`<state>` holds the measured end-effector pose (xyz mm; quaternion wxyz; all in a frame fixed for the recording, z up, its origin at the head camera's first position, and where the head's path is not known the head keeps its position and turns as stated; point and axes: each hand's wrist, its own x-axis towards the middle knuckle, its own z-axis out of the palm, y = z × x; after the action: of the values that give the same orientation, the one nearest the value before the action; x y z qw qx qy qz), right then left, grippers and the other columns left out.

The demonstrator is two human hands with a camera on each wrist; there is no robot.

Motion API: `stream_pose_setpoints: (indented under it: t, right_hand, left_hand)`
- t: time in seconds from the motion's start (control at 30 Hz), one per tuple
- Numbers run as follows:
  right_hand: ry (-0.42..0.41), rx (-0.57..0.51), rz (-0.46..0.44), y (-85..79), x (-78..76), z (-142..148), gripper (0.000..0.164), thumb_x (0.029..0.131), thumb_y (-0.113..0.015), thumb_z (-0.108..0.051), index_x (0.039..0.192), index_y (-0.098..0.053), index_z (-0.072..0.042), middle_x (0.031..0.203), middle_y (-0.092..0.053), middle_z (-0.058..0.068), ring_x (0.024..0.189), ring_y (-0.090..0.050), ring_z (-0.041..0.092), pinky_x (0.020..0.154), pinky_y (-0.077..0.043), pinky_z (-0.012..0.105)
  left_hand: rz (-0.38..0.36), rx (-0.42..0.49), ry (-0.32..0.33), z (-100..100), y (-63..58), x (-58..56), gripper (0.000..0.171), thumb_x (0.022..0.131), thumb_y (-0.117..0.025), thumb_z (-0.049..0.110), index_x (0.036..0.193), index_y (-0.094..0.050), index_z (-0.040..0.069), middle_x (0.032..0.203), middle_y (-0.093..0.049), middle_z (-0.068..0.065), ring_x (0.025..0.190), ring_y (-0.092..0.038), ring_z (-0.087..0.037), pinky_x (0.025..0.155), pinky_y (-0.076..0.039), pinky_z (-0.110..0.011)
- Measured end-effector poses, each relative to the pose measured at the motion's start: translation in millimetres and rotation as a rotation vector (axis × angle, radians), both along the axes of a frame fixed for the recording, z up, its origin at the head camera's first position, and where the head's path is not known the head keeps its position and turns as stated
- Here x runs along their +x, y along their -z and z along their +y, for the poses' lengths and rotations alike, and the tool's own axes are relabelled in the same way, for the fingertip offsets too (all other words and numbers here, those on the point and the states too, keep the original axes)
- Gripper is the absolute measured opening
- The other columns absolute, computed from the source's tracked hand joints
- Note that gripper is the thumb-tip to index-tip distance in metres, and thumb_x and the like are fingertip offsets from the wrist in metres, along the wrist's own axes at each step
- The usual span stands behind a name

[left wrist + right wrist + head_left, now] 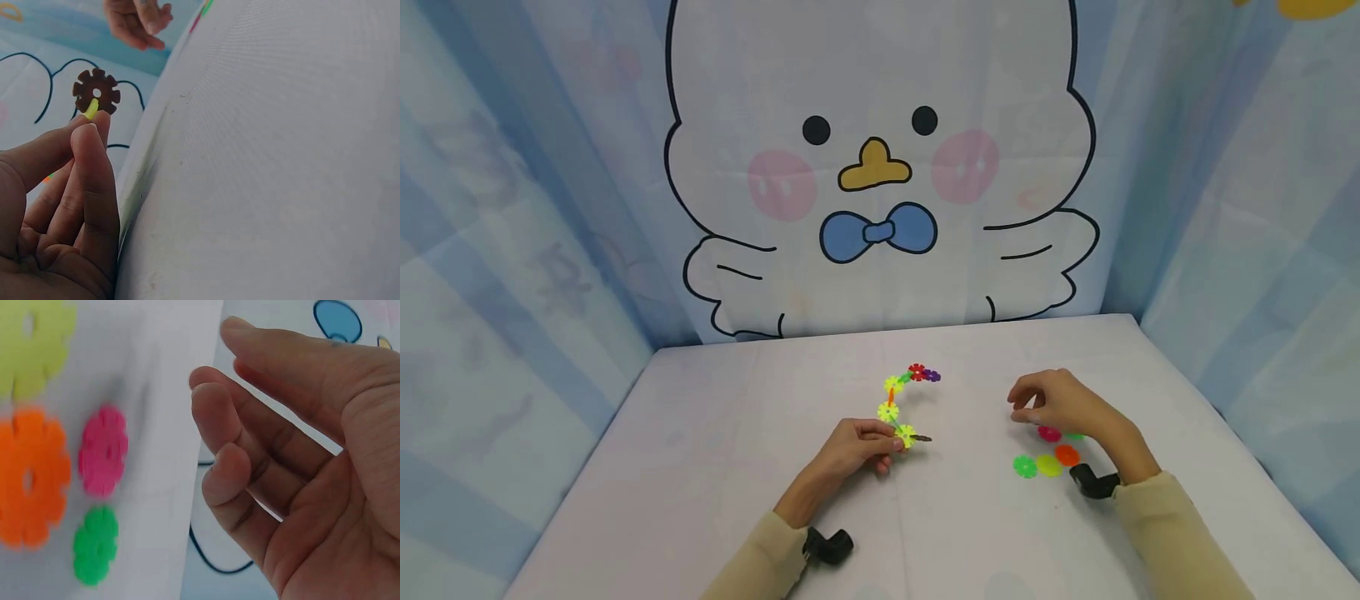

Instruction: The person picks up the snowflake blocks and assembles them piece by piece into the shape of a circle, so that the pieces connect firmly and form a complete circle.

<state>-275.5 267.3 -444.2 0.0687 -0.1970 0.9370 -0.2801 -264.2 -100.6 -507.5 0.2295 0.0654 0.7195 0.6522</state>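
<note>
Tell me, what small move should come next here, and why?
Probably, the right hand should lower and pick up the loose pink disc: that hand holds nothing and hovers near it, while the left hand pinches a chain of joined discs.

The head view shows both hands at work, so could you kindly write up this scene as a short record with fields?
Surface: white table
Left hand: pinches the chain of notched discs by a yellow disc near one end
End by left hand: brown disc
Far end: red disc, then purple disc
Right hand: holds nothing, above the table
Loose on table: orange disc, pink disc, loose yellow disc, two green discs, one partly hidden in the head view
Backdrop: cartoon-printed cloth
</note>
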Motion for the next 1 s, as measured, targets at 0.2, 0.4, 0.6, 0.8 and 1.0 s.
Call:
stream_pose_setpoints:
  t: [0.2, 0.4, 0.6, 0.8, 1.0]
  right_hand:
    - [0.048, 0.077, -0.127, -1.8, 1.6, 19.6, 0.022, 0.088, -0.086, -0.018, 0.105, -0.077, -0.007, 0.089, -0.072, 0.001, 0.078, -0.06, 0.015, 0.071, -0.052, 0.028]
    - [0.076, 0.13, -0.16, 0.2, 3.2, 30.7, 0.023, 0.083, -0.09, -0.019, 0.098, -0.076, -0.009, 0.083, -0.065, 0.002, 0.077, -0.056, 0.017, 0.071, -0.049, 0.031]
    - [0.08, 0.145, -0.168, 0.9, 3.3, 37.0, 0.024, 0.079, -0.093, -0.021, 0.091, -0.074, -0.01, 0.08, -0.061, 0.002, 0.076, -0.054, 0.018, 0.068, -0.046, 0.03]
    - [0.064, 0.136, -0.153, 2.6, 3.4, 35.8, 0.025, 0.079, -0.093, -0.02, 0.086, -0.071, -0.01, 0.077, -0.06, 0.001, 0.074, -0.053, 0.017, 0.067, -0.045, 0.029]
    - [0.069, 0.133, -0.15, 2.5, 3.9, 33.4, 0.027, 0.078, -0.093, -0.018, 0.086, -0.068, -0.01, 0.081, -0.062, 0.001, 0.077, -0.053, 0.018, 0.069, -0.045, 0.031]
  left_hand:
    - [-0.007, 0.004, -0.005, -0.6, -0.1, 0.5, 0.028, 0.094, -0.081, 0.015, 0.115, -0.073, -0.002, 0.088, -0.08, -0.004, 0.063, -0.064, -0.007, 0.063, -0.059, -0.021]
    - [0.0, 0.002, -0.005, -0.1, 0.0, 0.6, 0.027, 0.094, -0.081, 0.015, 0.114, -0.074, -0.002, 0.087, -0.08, -0.004, 0.062, -0.064, -0.007, 0.063, -0.059, -0.021]
    - [0.002, 0.001, -0.002, 0.5, 0.0, -0.1, 0.027, 0.094, -0.081, 0.015, 0.114, -0.074, -0.002, 0.087, -0.08, -0.004, 0.063, -0.064, -0.007, 0.063, -0.059, -0.021]
    - [-0.001, -0.001, -0.005, 0.8, 0.3, -0.9, 0.027, 0.094, -0.081, 0.015, 0.114, -0.073, -0.002, 0.087, -0.08, -0.004, 0.063, -0.064, -0.007, 0.062, -0.059, -0.021]
    - [0.003, -0.008, -0.004, 0.8, -0.4, -0.8, 0.026, 0.094, -0.081, 0.015, 0.113, -0.074, -0.002, 0.086, -0.08, -0.003, 0.062, -0.064, -0.006, 0.062, -0.059, -0.021]
